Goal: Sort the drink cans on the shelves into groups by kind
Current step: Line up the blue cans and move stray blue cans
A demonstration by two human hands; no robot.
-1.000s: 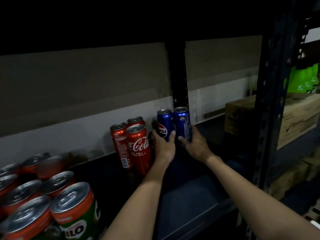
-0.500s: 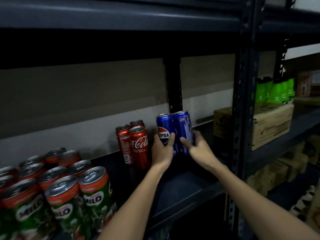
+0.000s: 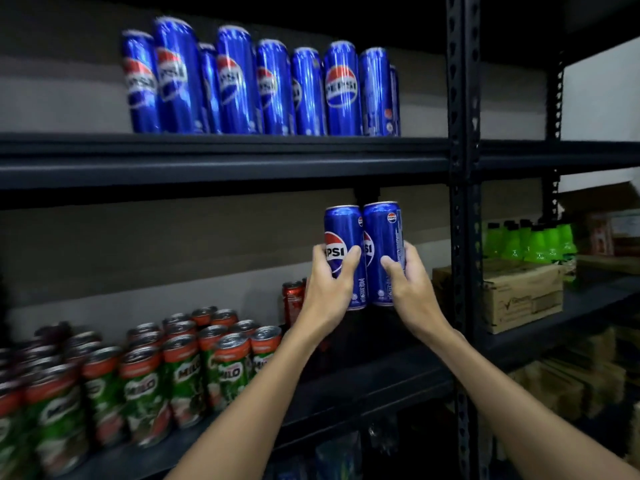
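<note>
My left hand [image 3: 329,289] grips a tall blue Pepsi can [image 3: 343,233], and my right hand [image 3: 408,282] grips a second blue Pepsi can [image 3: 382,237] pressed against it. Both cans are held upright in the air above the middle shelf [image 3: 363,386], below the upper shelf [image 3: 225,157]. A row of several blue Pepsi cans [image 3: 263,84] stands on the upper shelf. Red Coca-Cola cans [image 3: 292,299] stand on the middle shelf, mostly hidden behind my left hand. Several green Milo cans [image 3: 183,375] fill the left of the middle shelf.
A dark steel upright post [image 3: 464,202] runs just right of the held cans. Beyond it, green bottles [image 3: 533,242] stand on a cardboard box [image 3: 519,296] on the neighbouring shelf. More boxes sit lower right.
Both hands have lifted the two Pepsi cans off the middle shelf. The view has tilted up, so the upper shelf with its Pepsi row now shows.
</note>
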